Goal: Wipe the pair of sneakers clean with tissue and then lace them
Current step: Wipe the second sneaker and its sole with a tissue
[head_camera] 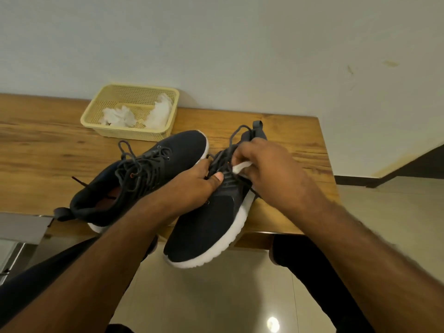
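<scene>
Between the 2 hands, 1 dark sneaker (211, 219) with a white sole is being held up, its toe sticking out past the near edge of the wooden table (48, 150). The left hand (194, 182) is gripping this shoe at its middle, with the thumb pressing on top by the laces (222, 157) and the other fingers wrapping under the far side. The right hand (266, 164) is curling tight around a small white piece of tissue (241, 167), and a bit of it is poking out from the fist right above the shoe's lace area. It is too blurry to tell if that hand is also pinching a lace. Just to the left of the gripping left hand, the other sneaker (141, 179) is lying on the table with its laces loose and messy. Farther back from both hands, a yellow basket (125, 134) is sitting by the wall, holding 2 crumpled tissues (117, 116).
</scene>
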